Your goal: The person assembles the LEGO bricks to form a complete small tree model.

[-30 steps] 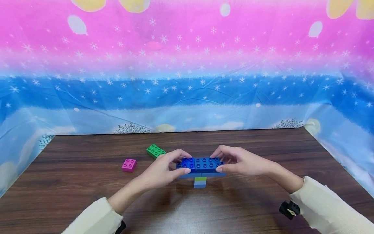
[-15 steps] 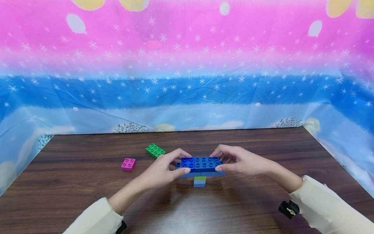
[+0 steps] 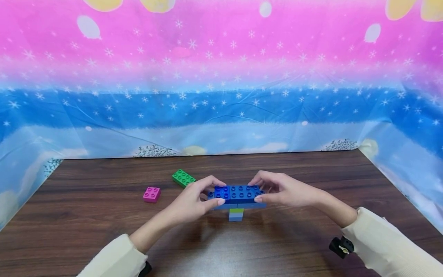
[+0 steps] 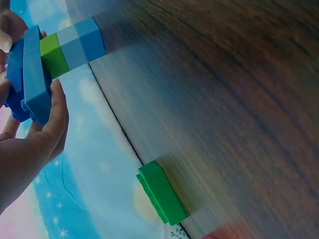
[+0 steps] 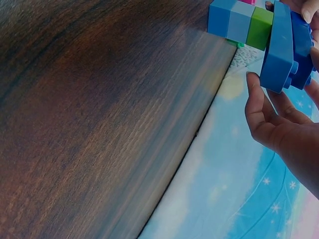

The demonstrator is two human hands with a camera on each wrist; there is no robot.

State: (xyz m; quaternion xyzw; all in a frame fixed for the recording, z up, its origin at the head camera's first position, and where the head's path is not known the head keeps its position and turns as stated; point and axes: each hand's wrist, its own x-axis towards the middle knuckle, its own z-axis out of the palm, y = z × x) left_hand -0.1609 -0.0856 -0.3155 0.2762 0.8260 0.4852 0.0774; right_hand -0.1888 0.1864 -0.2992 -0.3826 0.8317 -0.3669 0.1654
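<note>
A T-shaped build of toy building bricks stands at the table's middle. Its stem stacks a blue brick, a grey-blue brick and a lime green brick. A wide layer of blue bricks crosses the top. Over that layer sit a small dark blue brick and, beside it, a longer blue brick. My left hand grips the small dark blue brick, thumb on the near side and fingers behind. On the opposite end, my right hand pinches the longer blue brick likewise.
Left of the build, a pink square brick lies on the dark wooden table. Behind my left hand lies a green brick, partly covered by that hand. A patterned cloth rises along the table's back and sides.
</note>
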